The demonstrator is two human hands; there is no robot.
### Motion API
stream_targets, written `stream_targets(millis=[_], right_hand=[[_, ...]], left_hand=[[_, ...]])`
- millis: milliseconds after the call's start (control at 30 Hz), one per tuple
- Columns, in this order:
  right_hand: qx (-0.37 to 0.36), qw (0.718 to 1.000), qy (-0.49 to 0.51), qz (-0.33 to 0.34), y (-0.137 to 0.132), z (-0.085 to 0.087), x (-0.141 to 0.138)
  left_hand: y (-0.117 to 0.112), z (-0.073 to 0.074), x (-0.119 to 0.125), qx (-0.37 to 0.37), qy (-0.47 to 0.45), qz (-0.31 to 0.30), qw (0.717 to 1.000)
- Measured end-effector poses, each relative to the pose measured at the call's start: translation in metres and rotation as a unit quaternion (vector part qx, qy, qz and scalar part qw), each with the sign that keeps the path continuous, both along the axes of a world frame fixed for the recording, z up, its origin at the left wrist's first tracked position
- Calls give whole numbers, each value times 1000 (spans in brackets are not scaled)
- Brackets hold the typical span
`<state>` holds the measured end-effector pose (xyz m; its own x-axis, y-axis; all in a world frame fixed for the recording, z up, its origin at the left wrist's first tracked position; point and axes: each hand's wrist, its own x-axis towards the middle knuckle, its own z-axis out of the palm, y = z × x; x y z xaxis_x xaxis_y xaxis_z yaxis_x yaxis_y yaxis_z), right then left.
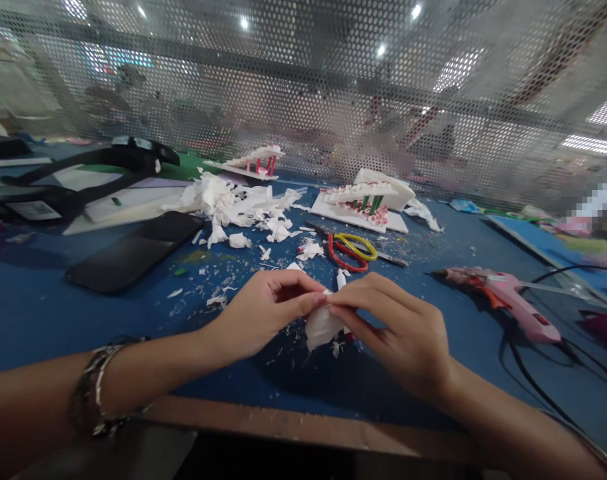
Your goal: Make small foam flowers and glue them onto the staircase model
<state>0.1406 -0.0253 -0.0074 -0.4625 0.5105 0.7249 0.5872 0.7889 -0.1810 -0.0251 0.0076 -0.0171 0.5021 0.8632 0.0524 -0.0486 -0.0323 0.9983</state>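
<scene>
Both of my hands meet low in the middle of the view over the blue table top (pixel 43 313). My left hand (pixel 263 310) and my right hand (pixel 398 333) pinch the same small white piece of foam or paper (pixel 320 327) between thumbs and fingertips. The piece hangs below the fingers, just above the table. Tiny white scraps lie under it. A bracelet (pixel 96 393) circles my left wrist.
Scissors with red and yellow handles (pixel 350 250) lie just beyond my hands. A pink glue gun (pixel 508 300) with black cable lies right. A black phone (pixel 136 250) lies left, a heap of white scraps (pixel 238 207) behind it, two small white models (pixel 363 203) farther back, before a perforated screen.
</scene>
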Motion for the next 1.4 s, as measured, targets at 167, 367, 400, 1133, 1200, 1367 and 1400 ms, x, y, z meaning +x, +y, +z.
stream_targets(millis=[167,367,400,1133,1200,1367,1400], right_hand=[[3,1000,-23,-3,0,-1,3],[-12,999,-51,-4,4,1,4],[-17,998,-55,-4,4,1,4],[186,941,-266,-94,10,3,5],[209,936,-265,-99,8,4,6],[196,945,-245,-88,7,3,8],[185,951,-233,-86,7,3,9]], left_hand=[[-3,2,1,-15,12,-18,1000],[-2,0,2,-15,8,-36,999],[-2,-1,2,-13,9,-39,999],[-10,-2,7,-204,-46,-87,974],[-12,-2,7,-186,-14,-96,978],[-11,-1,5,-92,25,-88,992],[-10,-2,4,-67,36,-80,994]])
